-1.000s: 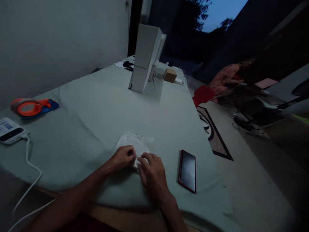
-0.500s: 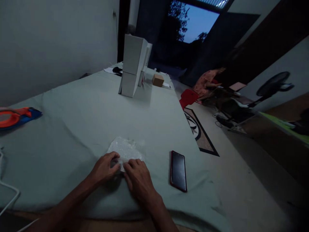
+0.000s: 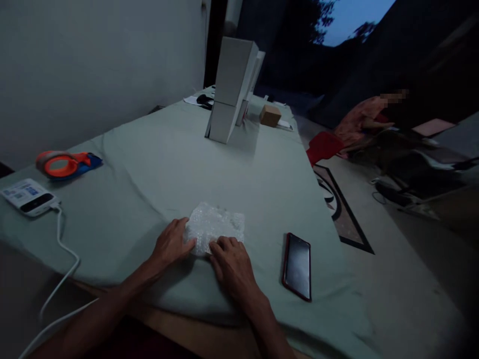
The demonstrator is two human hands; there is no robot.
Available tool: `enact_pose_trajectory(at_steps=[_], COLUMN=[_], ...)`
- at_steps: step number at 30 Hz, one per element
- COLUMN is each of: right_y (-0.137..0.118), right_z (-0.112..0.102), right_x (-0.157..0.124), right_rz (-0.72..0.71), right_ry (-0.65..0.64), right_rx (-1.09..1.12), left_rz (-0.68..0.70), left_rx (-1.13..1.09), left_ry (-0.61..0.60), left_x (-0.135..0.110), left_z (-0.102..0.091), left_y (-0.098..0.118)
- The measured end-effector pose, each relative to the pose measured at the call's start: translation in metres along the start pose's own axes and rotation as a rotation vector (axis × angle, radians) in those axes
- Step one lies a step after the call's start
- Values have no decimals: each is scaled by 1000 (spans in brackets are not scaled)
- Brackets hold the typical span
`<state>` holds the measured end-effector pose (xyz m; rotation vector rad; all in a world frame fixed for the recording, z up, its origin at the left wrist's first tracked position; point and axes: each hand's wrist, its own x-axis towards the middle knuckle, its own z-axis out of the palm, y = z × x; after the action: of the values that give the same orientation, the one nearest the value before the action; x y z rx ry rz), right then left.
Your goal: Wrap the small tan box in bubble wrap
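A piece of clear bubble wrap (image 3: 220, 222) lies on the green-clothed table (image 3: 179, 164) near its front edge. My left hand (image 3: 172, 243) grips its left edge, with the thumb at the near corner and the fingers along the side. My right hand (image 3: 234, 262) has its fingers curled over the near edge of the wrap, closed on it. Whether anything lies inside or under the wrap cannot be made out. Right of my right hand, a phone (image 3: 297, 267) in a dark red case lies face up.
On the left are an orange and blue tape dispenser (image 3: 69, 164) and a white device (image 3: 30, 197) with a white cable (image 3: 62, 244). Tall white boxes (image 3: 230, 89) and a brown box (image 3: 270, 115) stand farther back. A person (image 3: 362, 122) sits beyond, by a red chair (image 3: 324, 147).
The view has swung left, bringing the white device into sight. The left hand's thumb and fingers have spread along the wrap's edge; a dark patch beside them no longer shows. The wrap looks flatter.
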<state>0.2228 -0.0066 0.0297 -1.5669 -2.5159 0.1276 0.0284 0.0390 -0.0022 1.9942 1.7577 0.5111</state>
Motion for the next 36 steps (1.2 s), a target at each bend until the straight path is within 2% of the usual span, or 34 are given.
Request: enact_pose_trajectory(at_steps=[3,8,10,16,24,31,36], right_y=[0,0,1,1,1,0,2], right_z=[0,-1,-1,-3,-2,-6,-12], right_x=[1,3,4,6,9,4,-3], right_rz=[-11,-36,-42,-62,-59,-60,-63], right_ry=[-3,12,2,-22,-32,-42,-21], right_rx=[-13,-55,-74,-90,-116,-78,1], left_rz=[-99,-184,-195,-169,-139,-168,-186], left_rx=[36,36,-47,-400,-654,-882,-922], left_ry=[-59,-160,-173,-106,-85,-183,-219], left_x=[-2,6,10,13,11,14,13], left_z=[-6,-11,-9,-1,4,19,14], left_y=[1,0,-2,-4,23,41,47])
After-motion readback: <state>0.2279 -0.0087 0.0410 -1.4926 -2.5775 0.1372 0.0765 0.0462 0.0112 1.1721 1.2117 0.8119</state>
